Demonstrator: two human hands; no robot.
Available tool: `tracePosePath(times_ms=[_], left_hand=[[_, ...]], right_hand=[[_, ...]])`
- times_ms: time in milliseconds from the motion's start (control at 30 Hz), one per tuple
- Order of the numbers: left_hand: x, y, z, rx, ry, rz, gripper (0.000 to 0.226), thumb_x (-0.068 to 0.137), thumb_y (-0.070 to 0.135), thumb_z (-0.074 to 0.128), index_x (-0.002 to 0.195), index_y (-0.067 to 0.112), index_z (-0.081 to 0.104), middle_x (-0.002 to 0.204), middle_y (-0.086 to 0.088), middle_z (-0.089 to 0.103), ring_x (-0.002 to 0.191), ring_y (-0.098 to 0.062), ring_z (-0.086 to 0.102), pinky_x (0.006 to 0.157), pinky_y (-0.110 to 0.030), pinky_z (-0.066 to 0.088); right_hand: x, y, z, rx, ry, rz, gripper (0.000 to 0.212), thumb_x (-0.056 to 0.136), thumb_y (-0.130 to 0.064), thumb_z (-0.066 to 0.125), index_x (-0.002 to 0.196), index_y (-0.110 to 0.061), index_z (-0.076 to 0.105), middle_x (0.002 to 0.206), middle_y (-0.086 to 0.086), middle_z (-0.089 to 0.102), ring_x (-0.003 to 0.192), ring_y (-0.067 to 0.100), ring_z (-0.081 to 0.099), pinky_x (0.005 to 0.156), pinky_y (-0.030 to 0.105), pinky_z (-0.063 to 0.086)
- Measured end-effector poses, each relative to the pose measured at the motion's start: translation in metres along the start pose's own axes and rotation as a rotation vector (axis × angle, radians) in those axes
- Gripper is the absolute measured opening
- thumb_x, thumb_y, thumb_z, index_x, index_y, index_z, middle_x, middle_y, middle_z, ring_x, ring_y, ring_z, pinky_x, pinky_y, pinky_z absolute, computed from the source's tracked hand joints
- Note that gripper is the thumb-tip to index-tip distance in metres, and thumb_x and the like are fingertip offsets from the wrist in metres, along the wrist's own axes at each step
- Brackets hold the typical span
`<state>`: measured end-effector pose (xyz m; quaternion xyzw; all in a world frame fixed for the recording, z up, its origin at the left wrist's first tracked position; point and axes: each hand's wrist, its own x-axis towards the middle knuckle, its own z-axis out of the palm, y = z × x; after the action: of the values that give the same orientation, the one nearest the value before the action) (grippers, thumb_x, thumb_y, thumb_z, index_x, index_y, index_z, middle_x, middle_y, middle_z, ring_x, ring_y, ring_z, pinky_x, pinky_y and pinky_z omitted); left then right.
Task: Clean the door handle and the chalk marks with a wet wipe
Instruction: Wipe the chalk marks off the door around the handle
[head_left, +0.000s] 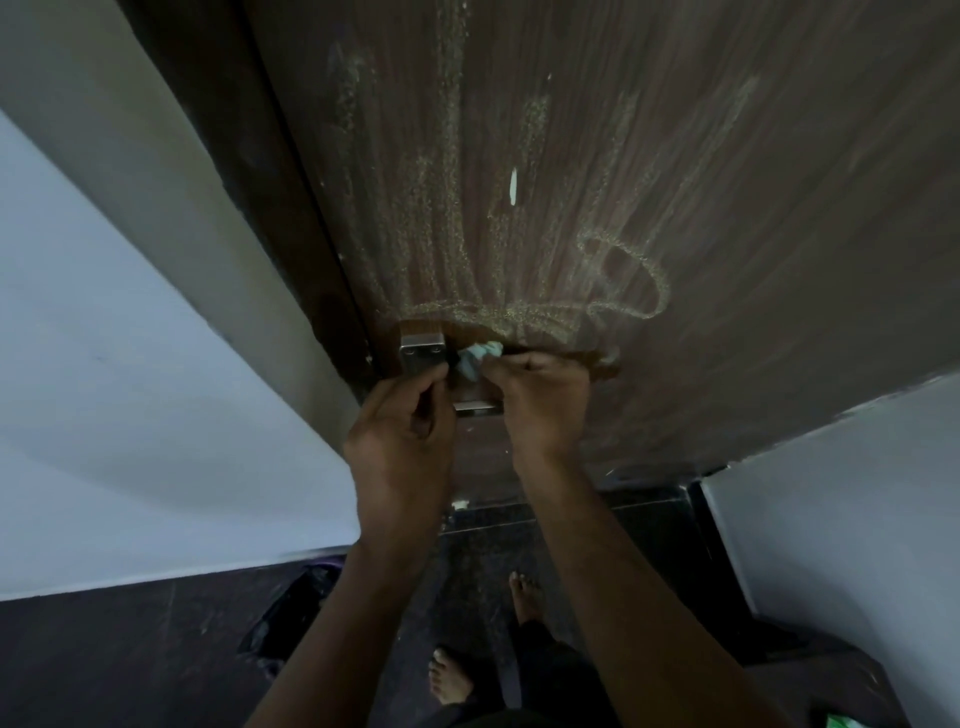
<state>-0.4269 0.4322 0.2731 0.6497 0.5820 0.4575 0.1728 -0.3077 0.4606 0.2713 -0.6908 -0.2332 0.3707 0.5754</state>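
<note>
A brown wooden door (675, 182) fills the upper view, streaked with pale chalk marks (524, 291) that end in a loop on the right. A metal door handle (423, 353) with a square plate sits at the door's left edge, and a lever part (475, 407) shows below it. My right hand (540, 405) is shut on a crumpled pale blue wet wipe (478, 358), pressing it against the door right beside the handle plate. My left hand (405, 436) grips the lower part of the handle, fingers curled around it.
A white wall (130, 415) stands on the left and another white wall (841, 493) on the right. The dark floor (104, 665) holds a black bag (291, 618) at lower left. My bare feet (452, 675) stand below the door. A green item (841, 722) lies at the bottom right.
</note>
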Motion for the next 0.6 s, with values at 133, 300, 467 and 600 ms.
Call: tracePosePath(times_ms=[133,300,467,600], left_hand=[[0.003,0.002,0.000,0.007,-0.032,-0.008,0.025,0.091,0.007,0.071,0.115,0.013,0.076,0.102,-0.002,0.072,0.089,0.005,0.055,0.081,0.004,0.037],[0.013,0.006,-0.002,-0.021,-0.021,0.039,0.025,0.091,0.004,0.066,0.111,0.016,0.076,0.102,0.003,0.070,0.088,0.008,0.056,0.082,0.000,0.037],[0.013,0.007,0.001,-0.057,-0.005,0.013,0.021,0.093,0.008,0.067,0.110,0.016,0.076,0.108,0.006,0.070,0.095,0.019,0.056,0.085,0.001,0.038],[0.009,0.008,0.005,-0.061,-0.051,0.011,0.022,0.093,0.010,0.068,0.111,0.019,0.076,0.109,0.006,0.071,0.092,0.013,0.059,0.083,0.000,0.040]], right_hand=[[-0.006,-0.005,0.002,0.027,0.035,-0.042,0.009,0.079,-0.008,0.084,0.072,-0.006,0.077,0.067,0.008,0.075,0.067,0.035,0.074,0.064,0.056,0.062],[-0.017,-0.018,0.015,0.055,0.047,-0.337,0.009,0.081,-0.019,0.083,0.083,-0.012,0.078,0.073,-0.005,0.077,0.065,0.008,0.075,0.057,0.030,0.062],[-0.003,0.011,-0.005,-0.039,0.145,-0.185,0.006,0.081,-0.014,0.082,0.085,-0.011,0.079,0.072,-0.006,0.075,0.062,0.002,0.071,0.054,0.019,0.055],[0.001,0.019,-0.010,-0.073,0.196,-0.214,0.006,0.082,-0.015,0.081,0.085,-0.013,0.077,0.075,-0.006,0.074,0.067,0.002,0.071,0.057,0.020,0.056]])
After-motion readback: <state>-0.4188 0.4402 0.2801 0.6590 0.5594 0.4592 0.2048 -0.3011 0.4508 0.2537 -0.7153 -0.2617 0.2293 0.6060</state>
